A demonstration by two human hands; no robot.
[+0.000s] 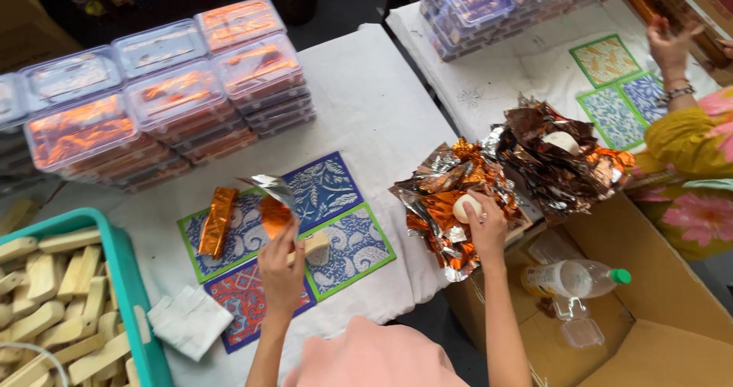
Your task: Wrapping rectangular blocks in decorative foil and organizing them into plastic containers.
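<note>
In the left hand (pixel 281 269), foil sheet (pixel 273 204) upright.

A single head-worn view is given, aimed steeply down and forward over the near edge of the white-clothed table (pixel 366 104); both forearms are seen at close range.

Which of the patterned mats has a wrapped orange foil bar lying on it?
The green-edged mat at the far left of the set; the wrapped bar lies on it. The blue, red and right green mats carry none.
</note>
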